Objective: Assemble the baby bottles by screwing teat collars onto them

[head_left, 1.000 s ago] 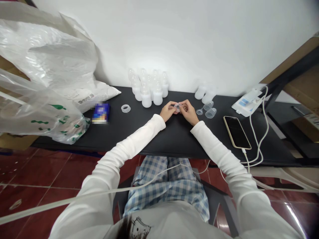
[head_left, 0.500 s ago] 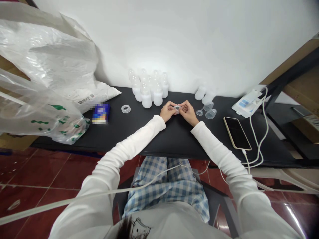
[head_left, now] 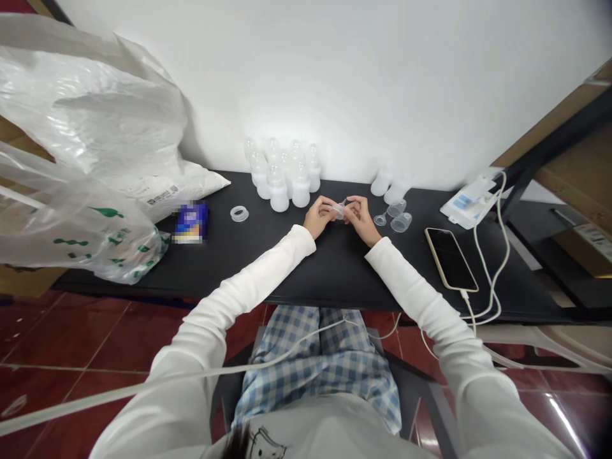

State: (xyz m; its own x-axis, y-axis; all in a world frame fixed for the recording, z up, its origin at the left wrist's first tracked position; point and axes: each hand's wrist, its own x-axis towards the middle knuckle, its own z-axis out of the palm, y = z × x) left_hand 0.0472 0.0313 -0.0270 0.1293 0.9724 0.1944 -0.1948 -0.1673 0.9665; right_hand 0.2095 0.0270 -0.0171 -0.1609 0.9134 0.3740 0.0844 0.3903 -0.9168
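Above the black table, my left hand pinches a translucent bottle collar ring. My right hand is closed at the ring's right side, its fingertips on a small clear piece that looks like a bottle teat; the fingers partly hide it. Right of my right hand lie a clear teat and two clear dome caps. Two white bottle bodies stand behind them. Several white baby bottles with clear domed caps stand beyond my left hand. Farther left lie stacked collar rings.
A blue packet and large plastic bags occupy the table's left. On the right are a phone with a charging cable and a white power strip. A white wall rises behind the table.
The ring has tilted between my hands, and a clear piece now shows at my right fingertips. The whole view has shifted slightly; the things on the table stay in place.
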